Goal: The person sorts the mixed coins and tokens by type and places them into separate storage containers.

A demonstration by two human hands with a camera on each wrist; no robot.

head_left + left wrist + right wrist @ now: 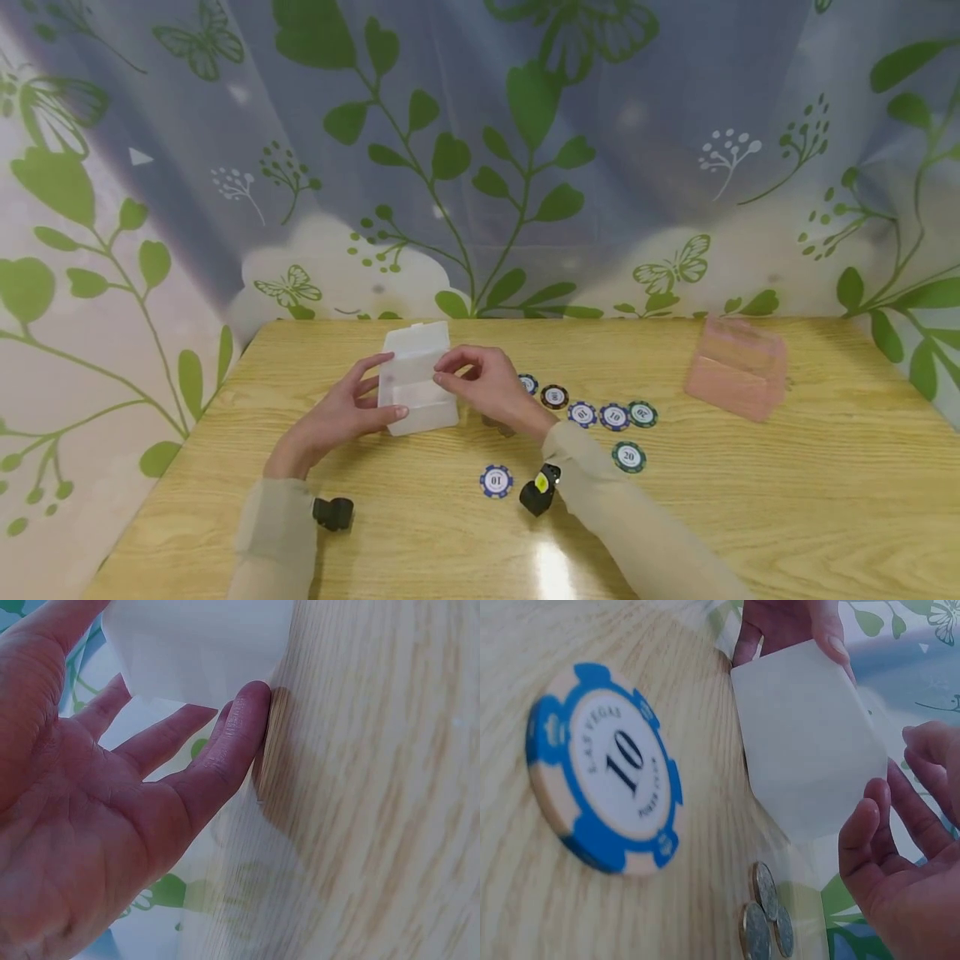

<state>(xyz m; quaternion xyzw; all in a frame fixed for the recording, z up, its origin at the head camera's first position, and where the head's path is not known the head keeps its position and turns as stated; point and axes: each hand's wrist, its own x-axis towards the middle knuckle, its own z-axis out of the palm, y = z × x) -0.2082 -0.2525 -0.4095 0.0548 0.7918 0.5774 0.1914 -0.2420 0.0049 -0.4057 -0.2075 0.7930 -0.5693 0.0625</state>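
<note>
An opened white translucent plastic box [420,383] is tilted up near the back edge of the table. My left hand [341,417] grips its left side, thumb at the near corner and fingers behind. From the right, my right hand [487,387] reaches to the box, thumb and forefinger tips close together over its inside; I cannot tell whether something small is between them. In the right wrist view, the box's outer face [806,742] hides its inside. Several silver coins [764,889] lie below the right hand.
A blue-and-white 10 poker chip [497,481] lies nearer me. Several chips, among them a black one [555,396], a blue one [615,417] and a green 20 [628,457], spread right of my hand. A pink translucent box [735,371] stands at the back right, before the curtain [637,167].
</note>
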